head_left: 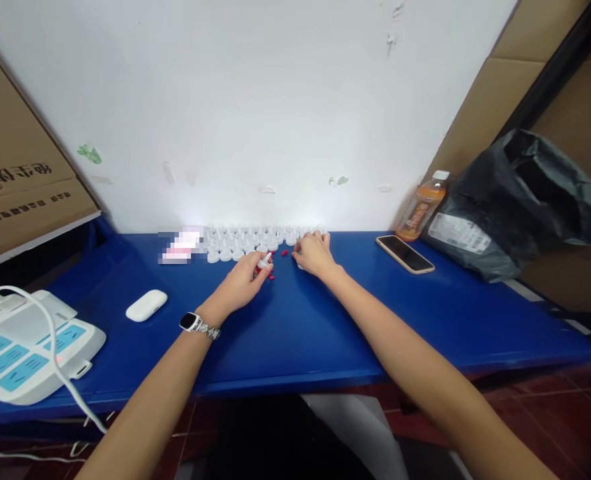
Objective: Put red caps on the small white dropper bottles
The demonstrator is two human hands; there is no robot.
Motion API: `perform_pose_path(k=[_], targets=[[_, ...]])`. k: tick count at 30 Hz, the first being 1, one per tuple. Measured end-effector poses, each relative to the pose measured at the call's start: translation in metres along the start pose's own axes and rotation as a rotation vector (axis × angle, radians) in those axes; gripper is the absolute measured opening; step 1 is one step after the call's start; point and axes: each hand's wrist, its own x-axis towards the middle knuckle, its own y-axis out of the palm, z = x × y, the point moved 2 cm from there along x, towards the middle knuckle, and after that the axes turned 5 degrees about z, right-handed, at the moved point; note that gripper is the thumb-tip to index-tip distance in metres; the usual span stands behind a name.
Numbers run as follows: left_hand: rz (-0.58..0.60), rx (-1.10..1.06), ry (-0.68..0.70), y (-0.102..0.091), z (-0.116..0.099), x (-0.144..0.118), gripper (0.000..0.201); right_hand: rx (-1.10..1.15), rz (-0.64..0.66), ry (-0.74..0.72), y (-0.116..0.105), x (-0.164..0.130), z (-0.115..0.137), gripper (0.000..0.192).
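My left hand is closed around a small white nozzle cap with a pointed tip. Small red pieces lie on the blue table just under its fingers. My right hand is a little to the right, fingers curled down and pinched close to the tabletop; what they hold is hidden, though a bit of white shows beneath them. Rows of similar white caps, standing on their round bases, run along the wall behind both hands. Two more red bits lie between the hands.
A white earphone case and a power strip with a white cable are on the left. At the right are a phone, an orange drink bottle and a dark plastic bag. A cardboard box stands far left.
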Motion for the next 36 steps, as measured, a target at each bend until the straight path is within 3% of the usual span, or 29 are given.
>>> perform_pose_path(k=[6,12,15,21,27,36], targets=[[-0.003,0.014,0.01,0.001,-0.002,0.0,0.04,0.036,-0.03,-0.039,0.003,0.001,0.001,0.023],[-0.006,-0.012,-0.001,0.001,-0.003,0.0,0.037,0.211,-0.144,-0.118,-0.003,-0.005,0.01,0.023],[-0.011,-0.031,0.004,0.001,-0.004,-0.001,0.037,0.439,-0.161,-0.137,-0.007,-0.009,0.019,0.02],[-0.007,-0.085,0.02,-0.002,-0.009,-0.004,0.031,1.095,-0.044,-0.258,-0.003,-0.012,0.035,0.02],[-0.003,-0.093,0.037,-0.002,-0.014,-0.004,0.028,1.413,-0.047,-0.122,-0.001,-0.01,0.041,0.037],[-0.006,-0.106,0.07,-0.002,-0.015,-0.006,0.027,1.513,-0.013,-0.057,-0.007,-0.019,0.048,0.045]])
